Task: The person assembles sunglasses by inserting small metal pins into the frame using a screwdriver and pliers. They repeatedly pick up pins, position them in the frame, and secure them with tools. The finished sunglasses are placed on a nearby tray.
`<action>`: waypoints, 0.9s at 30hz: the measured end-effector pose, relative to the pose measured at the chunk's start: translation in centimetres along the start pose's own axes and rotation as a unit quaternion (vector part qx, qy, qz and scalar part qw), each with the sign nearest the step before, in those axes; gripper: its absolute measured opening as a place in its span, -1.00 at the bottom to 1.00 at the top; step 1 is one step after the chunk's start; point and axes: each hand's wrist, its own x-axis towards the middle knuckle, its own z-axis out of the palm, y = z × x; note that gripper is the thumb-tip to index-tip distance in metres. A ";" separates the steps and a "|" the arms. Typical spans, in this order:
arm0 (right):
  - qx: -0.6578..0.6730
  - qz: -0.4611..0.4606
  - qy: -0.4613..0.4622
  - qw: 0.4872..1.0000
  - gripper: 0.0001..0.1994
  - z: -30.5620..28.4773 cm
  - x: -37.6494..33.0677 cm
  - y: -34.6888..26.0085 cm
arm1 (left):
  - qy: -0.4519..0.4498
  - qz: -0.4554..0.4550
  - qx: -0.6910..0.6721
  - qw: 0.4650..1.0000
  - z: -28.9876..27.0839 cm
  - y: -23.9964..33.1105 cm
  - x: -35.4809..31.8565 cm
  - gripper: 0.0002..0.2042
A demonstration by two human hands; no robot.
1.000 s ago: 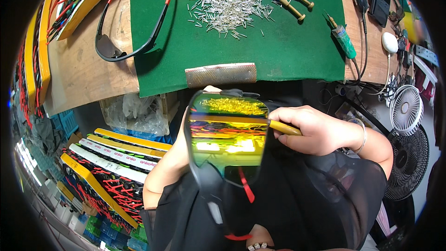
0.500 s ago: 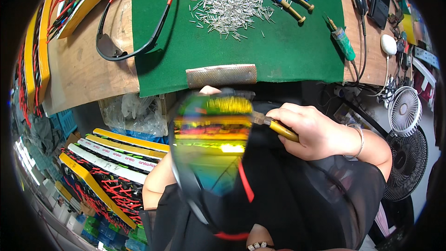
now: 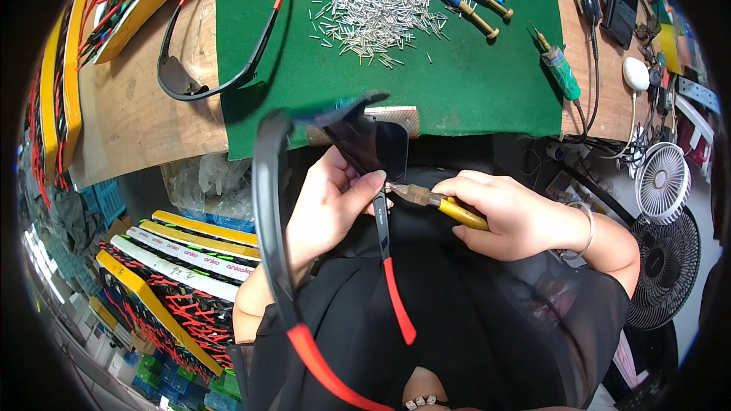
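Observation:
My left hand (image 3: 326, 202) grips a pair of sunglasses (image 3: 390, 152) by the frame near one hinge, thumb on top. The dark lens stands up above the fingers. Both black temples with red tips hang toward me, one along my left forearm, the other over my black clothing. My right hand (image 3: 509, 215) is closed round yellow-handled pliers (image 3: 463, 215). Their metal jaws meet the sunglasses at the hinge beside my left thumb; what exactly lies between the jaws is too small to tell.
A green mat (image 3: 487, 84) covers the bench, bearing a heap of small metal pins (image 3: 384, 7), two blue-handled screwdrivers (image 3: 472, 11) and a green-handled tool (image 3: 562, 72). Another pair of sunglasses (image 3: 183, 87) lies left. Racks of glasses (image 3: 183, 312) stand lower left; fans (image 3: 664, 179) stand right.
The sunglasses have turned from showing their mirrored lens to a tilted view of the dark side. My left hand, mostly hidden before, now shows. My right hand and the pliers stay nearly in place.

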 end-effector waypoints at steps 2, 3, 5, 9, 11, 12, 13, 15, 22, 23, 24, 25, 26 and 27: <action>0.019 0.000 -0.012 1.000 -0.59 -0.1 0.1 0.3 | 0.024 0.010 -0.002 1.000 0.2 -0.2 -0.3 -0.85; 0.026 0.002 -0.014 1.000 -0.59 -0.1 0.2 0.4 | 0.032 0.012 0.010 0.999 0.3 -0.2 -0.3 -0.84; 0.053 0.011 -0.019 0.998 -0.64 -0.1 0.2 0.4 | 0.048 0.006 0.030 0.998 0.5 -0.2 -0.2 -0.83; 0.130 0.079 -0.046 0.987 -0.75 -0.7 0.5 -0.4 | 0.059 0.097 0.127 0.985 0.0 -1.6 0.1 -0.85; 0.158 0.121 -0.068 0.978 -0.79 -1.1 0.7 -0.7 | 0.080 0.062 0.007 0.995 0.2 -1.5 0.1 -0.85; 0.168 0.138 -0.075 0.973 -0.80 -1.2 0.8 -0.9 | 0.097 0.022 -0.117 0.988 0.5 -1.2 0.2 -0.85; 0.179 0.154 -0.082 0.968 -0.82 -1.3 0.9 -1.1 | 0.100 0.019 -0.127 0.987 0.4 -1.3 0.1 -0.85; 0.184 0.163 -0.094 0.965 -0.83 -1.5 1.0 -1.1 | 0.107 0.013 -0.148 0.983 0.2 -1.7 -0.1 -0.84; 0.176 0.157 -0.097 0.967 -0.88 -1.2 1.1 -0.7 | 0.090 0.085 -0.008 0.992 0.0 -2.2 -0.4 -0.84; 0.181 0.151 -0.088 0.968 -0.88 -1.0 1.1 -0.8 | 0.079 0.067 -0.005 0.995 0.1 -1.6 -0.5 -0.84; 0.186 0.146 -0.075 0.969 -0.88 -0.8 1.0 -0.9 | 0.063 0.050 -0.001 0.997 0.1 -1.0 -0.4 -0.85; 0.190 0.141 -0.062 0.970 -0.88 -0.5 0.9 -0.9 | 0.038 0.000 0.000 0.999 0.0 0.4 -0.2 -0.85; 0.157 0.092 -0.042 0.982 -0.85 -0.1 0.7 -0.6 | -0.017 -0.042 -0.086 0.995 -0.9 0.0 0.2 -0.81; 0.122 0.040 -0.025 0.991 -0.81 0.4 0.6 -0.3 | -0.086 -0.124 -0.182 0.972 -2.0 -0.1 0.6 -0.82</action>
